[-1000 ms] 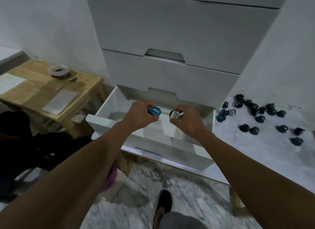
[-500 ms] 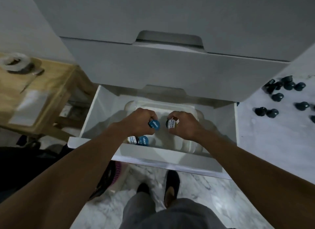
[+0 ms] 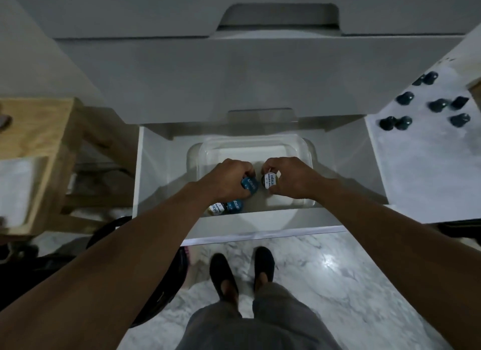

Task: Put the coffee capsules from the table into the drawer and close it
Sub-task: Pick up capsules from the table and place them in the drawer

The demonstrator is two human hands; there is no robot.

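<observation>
Two hands reach into the open bottom drawer (image 3: 138, 172), each pinching one coffee capsule over a clear plastic tub (image 3: 256, 146) that sits inside it. The left hand (image 3: 226, 179) has its fingers curled round a blue-lidded capsule (image 3: 249, 185). The right hand (image 3: 292, 179) grips a white-lidded capsule (image 3: 270, 180) between thumb and fingertips. The two held capsules are just beside each other, lids tilted toward the camera. Two more capsules lie in the drawer close to its front wall, below the left hand: one white-lidded (image 3: 216, 209) and one blue-lidded (image 3: 235, 206), touching. Whether they rest inside the tub cannot be told. On the white table (image 3: 416, 183) to the right, eight dark capsules (image 3: 438, 105) are scattered, as far as the blur allows a count; two at the far end overlap. Two closed drawer fronts (image 3: 260, 76) stand above the open one. One wooden table (image 3: 39, 131) is at the left, and two black shoes (image 3: 223, 276) stand on the marble floor (image 3: 325, 271).
</observation>
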